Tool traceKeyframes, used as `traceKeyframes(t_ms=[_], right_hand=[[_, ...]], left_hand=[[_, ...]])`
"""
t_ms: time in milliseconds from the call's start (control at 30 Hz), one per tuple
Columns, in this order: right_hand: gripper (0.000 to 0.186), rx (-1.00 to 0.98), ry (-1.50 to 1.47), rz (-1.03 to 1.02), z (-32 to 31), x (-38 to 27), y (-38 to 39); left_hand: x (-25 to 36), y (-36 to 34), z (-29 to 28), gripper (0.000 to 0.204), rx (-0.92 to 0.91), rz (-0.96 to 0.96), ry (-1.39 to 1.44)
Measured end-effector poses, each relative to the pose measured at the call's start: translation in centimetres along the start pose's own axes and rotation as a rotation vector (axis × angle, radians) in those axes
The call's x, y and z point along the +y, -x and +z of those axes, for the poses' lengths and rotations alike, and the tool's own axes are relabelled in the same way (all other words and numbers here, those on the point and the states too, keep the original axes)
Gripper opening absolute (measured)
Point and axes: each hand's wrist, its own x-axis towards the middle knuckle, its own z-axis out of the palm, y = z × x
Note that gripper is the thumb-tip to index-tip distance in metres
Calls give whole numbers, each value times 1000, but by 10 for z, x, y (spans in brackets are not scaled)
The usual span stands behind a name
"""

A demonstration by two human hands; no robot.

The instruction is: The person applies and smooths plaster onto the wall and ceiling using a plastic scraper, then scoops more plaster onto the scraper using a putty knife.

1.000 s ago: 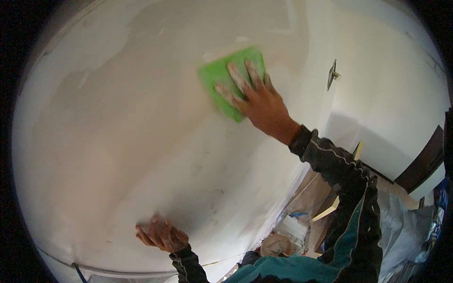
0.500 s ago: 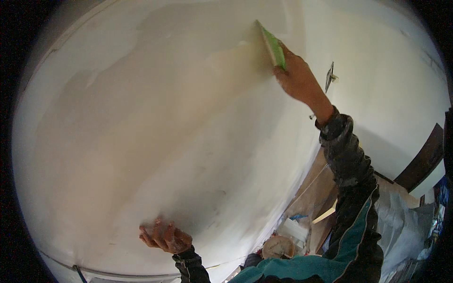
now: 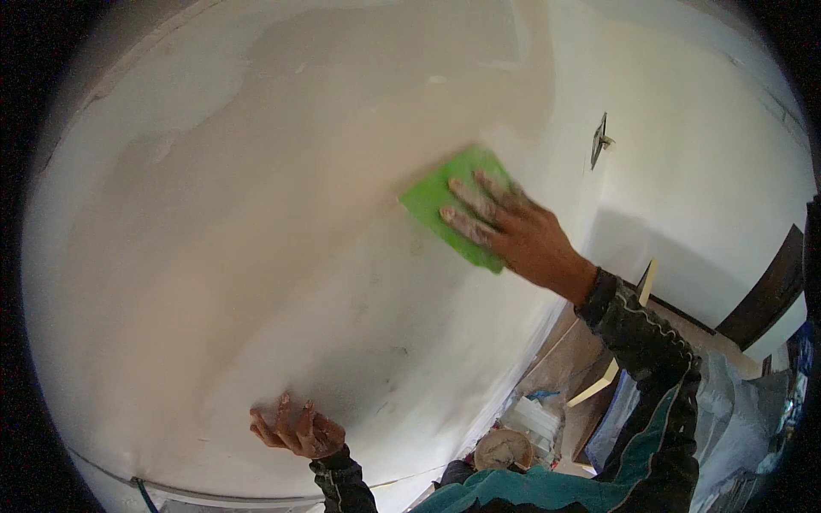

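Note:
A green sheet of sandpaper [image 3: 457, 205] lies against the white wall [image 3: 299, 231], which has broad beige-grey patches of filler across it. My right hand [image 3: 513, 231] holds the sheet there, its whitened fingers laid over the green face and the thumb side hidden. Lower down, my left hand [image 3: 301, 430] is raised close to the wall with its fingers apart and nothing in it. Whether those fingertips touch the surface I cannot tell.
A metal fitting [image 3: 600, 142] sticks out near the wall corner at right. Below stand a round bucket [image 3: 503, 450] and white containers [image 3: 532, 421]. Yellow-edged boards [image 3: 593, 385] and plastic sheeting [image 3: 725, 427] lie lower right. A dark curved panel [image 3: 761, 295] leans beyond.
My right hand has come down and toward me along the wall with the sandpaper, which has turned from edge-on to flat. My left hand has hardly moved.

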Motion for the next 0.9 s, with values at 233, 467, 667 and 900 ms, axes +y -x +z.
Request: traceKeyframes(t_ms=[233,467,667,900], right_hand=[[73,115,137,47,37,6,-48],[83,127,-413,426,28,20,2],[78,127,-530,571,-10,46,-62],[83,178,-393,272,-9,-37,-54]], left_hand=[[8,-10,-1,13,-58,58,-62],[2,-9,-2,19,-40,106,-67],[10,-14,-3,20,-55,72,-86],[-8,-1,-6,22,-52,105,-70]])
